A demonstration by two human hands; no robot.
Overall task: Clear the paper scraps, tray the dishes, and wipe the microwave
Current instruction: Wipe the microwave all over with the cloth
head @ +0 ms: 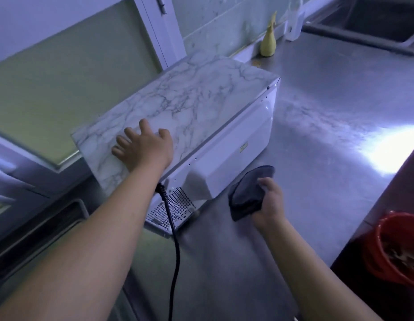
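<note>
Fingers (pixel 264 181) of right hand (pixel 269 205) mostly behind cloth (pixel 247 195), microwave (pixel 201 107) door unseen

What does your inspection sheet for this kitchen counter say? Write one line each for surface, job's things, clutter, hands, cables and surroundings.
Surface: steel counter, with glare at the right.
Job's things: microwave, marbled top, vented back towards the camera; dark cloth; paper scraps and dishes: nothing seen.
Clutter: yellow object and clear bottle by the wall.
Hands: left hand flat on the microwave top; right hand grips the cloth near the microwave's side.
Cables: black cord runs from the microwave's back towards the camera.
Surroundings: sink far right; red bucket below the counter; window at left.
</note>
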